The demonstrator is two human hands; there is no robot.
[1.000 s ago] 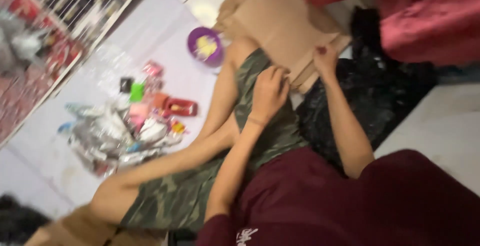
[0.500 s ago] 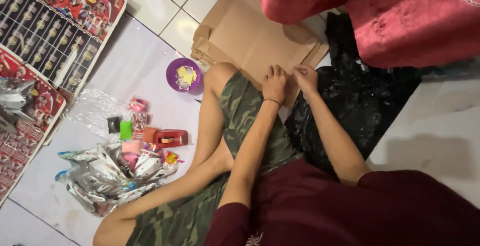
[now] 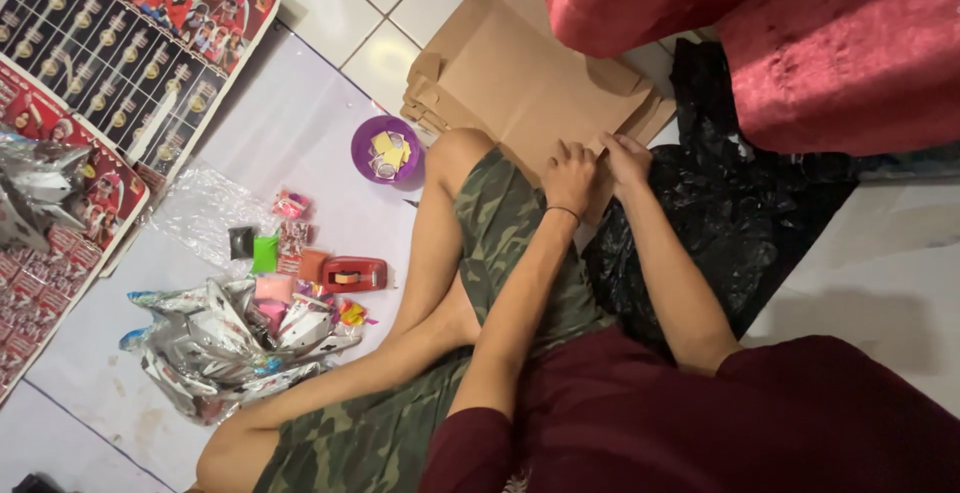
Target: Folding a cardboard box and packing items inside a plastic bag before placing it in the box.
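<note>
I sit cross-legged on the floor in camouflage shorts. A stack of flat brown paper envelopes (image 3: 520,83) lies beyond my knee. My left hand (image 3: 570,178), a thin band on its wrist, and my right hand (image 3: 625,158) meet at the near edge of the top envelope. The fingers of both hands are curled onto that edge, and the two hands touch each other. A black plastic bag (image 3: 720,223) lies under my right forearm.
A purple bowl (image 3: 385,150) with yellow bits sits left of my knee. A red tape dispenser (image 3: 352,274), small coloured packets (image 3: 285,243) and crumpled silver foil wrappers (image 3: 225,348) lie on a white sheet. Printed red sheets (image 3: 130,53) lie far left. Red cushioned furniture (image 3: 760,33) stands top right.
My left hand has moved off my knee to join the right at the envelope's near edge. The view has steadied and swung, bringing in the printed sheets.
</note>
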